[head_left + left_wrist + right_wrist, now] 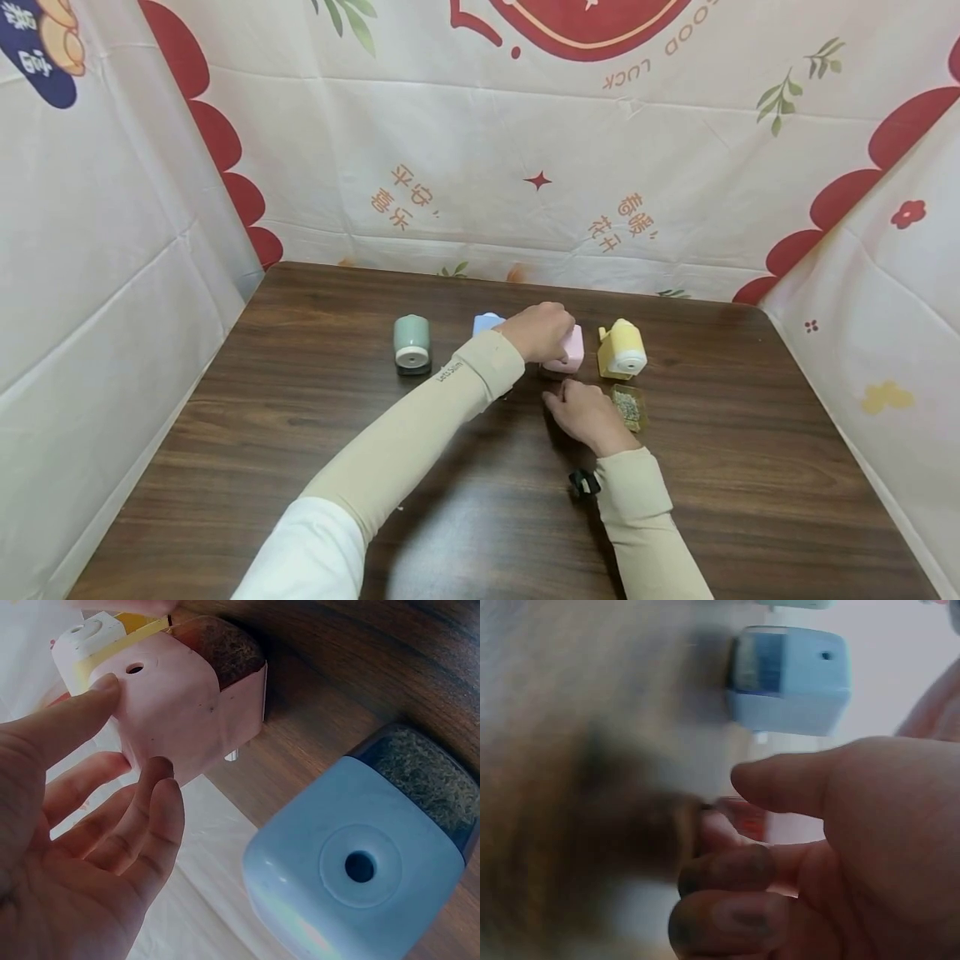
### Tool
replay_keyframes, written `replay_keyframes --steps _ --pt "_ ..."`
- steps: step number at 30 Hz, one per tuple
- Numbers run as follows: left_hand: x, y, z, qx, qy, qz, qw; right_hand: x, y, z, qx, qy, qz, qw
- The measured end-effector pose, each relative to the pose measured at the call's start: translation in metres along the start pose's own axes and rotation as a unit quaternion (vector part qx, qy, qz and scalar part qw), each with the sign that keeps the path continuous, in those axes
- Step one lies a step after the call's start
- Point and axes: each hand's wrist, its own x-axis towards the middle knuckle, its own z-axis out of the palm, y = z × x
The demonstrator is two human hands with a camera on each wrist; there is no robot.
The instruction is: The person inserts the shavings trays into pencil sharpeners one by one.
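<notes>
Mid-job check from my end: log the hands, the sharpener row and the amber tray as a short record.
Left hand: at the pink sharpener, thumb on its front
Right hand: just in front of the pink sharpener; grip unclear
Row, left to right: green sharpener, blue sharpener, pink sharpener, yellow sharpener
Amber tray: on the table, beside the right hand, shavings inside
</notes>
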Motion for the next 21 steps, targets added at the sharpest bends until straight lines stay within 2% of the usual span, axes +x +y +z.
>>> replay_keyframes --steps 5,11,15,21 --pt "0.000 0.000 0.000 -0.003 0.006 0.003 1.0000 -0.018 0.002 -0.030 0.005 0.030 -0.010 0.999" --pt "0.000 0.000 0.000 0.002 0.005 0.006 1.0000 -0.034 0.017 -0.065 -0.007 0.057 0.038 0.998" --pt "0.001 -0.001 0.001 0.002 0.002 0.008 1.0000 -0.038 0.034 -0.070 -0.023 0.056 0.081 0.995" --pt "-0.002 -0.001 0.000 -0.018 0.002 0.001 0.9998 -0.033 0.055 -0.057 -0.052 0.011 0.122 0.991"
